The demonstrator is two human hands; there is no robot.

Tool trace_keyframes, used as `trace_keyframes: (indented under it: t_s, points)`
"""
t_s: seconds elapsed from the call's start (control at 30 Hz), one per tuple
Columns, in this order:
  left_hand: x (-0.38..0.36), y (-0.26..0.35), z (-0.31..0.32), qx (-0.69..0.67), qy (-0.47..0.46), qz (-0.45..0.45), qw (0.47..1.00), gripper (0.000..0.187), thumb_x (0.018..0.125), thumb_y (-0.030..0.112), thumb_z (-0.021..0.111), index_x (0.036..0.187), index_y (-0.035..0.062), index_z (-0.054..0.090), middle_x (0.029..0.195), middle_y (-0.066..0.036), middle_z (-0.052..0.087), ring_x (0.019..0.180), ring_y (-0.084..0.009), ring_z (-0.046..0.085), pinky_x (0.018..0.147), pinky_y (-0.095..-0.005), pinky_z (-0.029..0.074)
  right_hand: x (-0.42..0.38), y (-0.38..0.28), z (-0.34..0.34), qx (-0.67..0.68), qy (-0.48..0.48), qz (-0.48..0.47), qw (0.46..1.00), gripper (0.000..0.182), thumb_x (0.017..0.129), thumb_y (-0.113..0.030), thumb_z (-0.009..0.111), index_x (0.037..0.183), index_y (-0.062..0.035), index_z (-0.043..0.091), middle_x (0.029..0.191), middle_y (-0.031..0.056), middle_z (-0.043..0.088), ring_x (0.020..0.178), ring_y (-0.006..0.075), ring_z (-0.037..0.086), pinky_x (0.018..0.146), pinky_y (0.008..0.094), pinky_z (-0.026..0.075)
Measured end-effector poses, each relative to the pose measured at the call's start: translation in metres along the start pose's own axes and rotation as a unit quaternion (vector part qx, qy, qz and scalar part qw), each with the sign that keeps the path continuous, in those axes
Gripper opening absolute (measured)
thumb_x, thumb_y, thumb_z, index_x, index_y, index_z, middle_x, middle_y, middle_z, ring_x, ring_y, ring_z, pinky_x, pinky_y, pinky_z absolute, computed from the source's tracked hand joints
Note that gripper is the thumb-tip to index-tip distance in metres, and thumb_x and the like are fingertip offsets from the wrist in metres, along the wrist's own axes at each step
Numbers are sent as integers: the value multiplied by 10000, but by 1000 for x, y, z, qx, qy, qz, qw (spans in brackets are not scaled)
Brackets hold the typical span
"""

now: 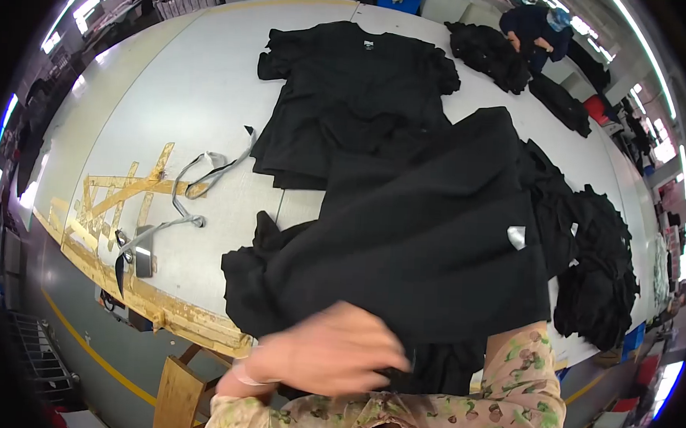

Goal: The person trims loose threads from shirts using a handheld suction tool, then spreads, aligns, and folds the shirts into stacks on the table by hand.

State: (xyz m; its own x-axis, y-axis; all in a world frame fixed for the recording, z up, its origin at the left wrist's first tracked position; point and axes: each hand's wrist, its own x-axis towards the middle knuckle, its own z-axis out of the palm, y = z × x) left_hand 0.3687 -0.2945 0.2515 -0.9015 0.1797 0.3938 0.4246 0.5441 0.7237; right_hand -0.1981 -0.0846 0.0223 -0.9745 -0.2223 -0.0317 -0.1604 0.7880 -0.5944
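Observation:
A black T-shirt (411, 240) is spread and raised in front of me, with a small white tag (516, 237) near its right edge. My left hand (329, 351), blurred by motion, is in front of its lower edge; its fingers look loosely stretched, with nothing visible in them. My right forearm, in a floral sleeve, reaches under the shirt's right side; the cloth hides my right hand, so its grip does not show. Beyond lie several black T-shirts (357, 77) stacked flat, partly covered by the raised one.
Black garments are heaped on the right (597, 263). A grey strap (179, 195) and a dark metal block (144, 251) lie on the left of the white table (211, 78). Another person (538, 35) handles black garments (488, 56) at the far right. A wooden stool (178, 394) stands below the table edge.

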Motion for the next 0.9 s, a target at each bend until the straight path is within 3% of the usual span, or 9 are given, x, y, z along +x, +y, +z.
trace_keyframes:
  t_s: [0.1,0.13,0.17,0.23,0.4,0.57,0.7,0.8,0.9]
  points:
    - [70,-31,132,-202,-183,-5,962,418,999,212,507,1342,-23,546,1321,-202,590,1173,-355,595,1014,-406,462,-66,50,-19,16,-30,10,999,241,898,-117,611,1053,61,663,982,153,697,896,216,637,851,358,498]
    - [100,-23,123,-178,-256,-183,932,431,996,181,491,1380,-13,525,1367,-221,571,1251,-360,564,1026,-368,463,-86,75,-28,17,-33,19,999,243,898,-117,612,1055,61,663,983,152,697,897,214,636,850,357,498]
    - [99,-73,189,-37,-54,-183,981,435,991,213,509,1375,14,550,1357,-201,595,1272,-338,555,1052,-368,449,-113,94,-42,21,-35,27,999,244,897,-117,612,1056,62,663,985,150,697,897,213,636,850,357,498]
    - [116,-134,233,105,116,-256,954,440,986,216,516,1375,13,552,1356,-197,596,1269,-332,556,1051,-367,448,-163,157,-69,23,-33,59,997,248,896,-117,614,1060,63,663,987,147,697,898,209,635,849,355,498]
    - [61,-218,277,223,209,-475,825,454,974,224,532,1374,11,555,1354,-189,599,1262,-319,558,1050,-365,445,-313,343,-163,33,11,168,985,256,894,-117,617,1068,66,663,992,140,696,899,201,633,846,351,498]
    - [-56,-176,334,250,223,-592,733,467,962,231,548,1374,10,559,1352,-180,603,1254,-306,559,1049,-362,441,-466,538,-250,48,60,282,956,265,892,-117,621,1076,68,663,998,133,696,901,192,632,844,347,498]
    - [-28,-75,461,245,97,-488,832,478,953,237,560,1373,8,562,1350,-173,605,1248,-295,561,1049,-361,439,-539,648,-292,60,82,341,934,272,890,-117,623,1083,71,664,1003,128,696,902,185,630,842,344,498]
    - [25,11,601,106,-121,-339,927,487,946,241,570,1373,7,564,1349,-168,607,1243,-287,562,1048,-359,437,-569,683,-296,79,77,342,933,277,889,-117,625,1088,72,664,1006,124,695,903,180,629,841,342,499]
    - [45,61,701,-36,-311,-252,916,495,939,245,579,1372,6,566,1348,-163,609,1238,-279,563,1047,-358,435,-580,648,-264,113,36,282,952,283,888,-117,627,1093,74,664,1009,119,695,904,175,628,839,340,499]
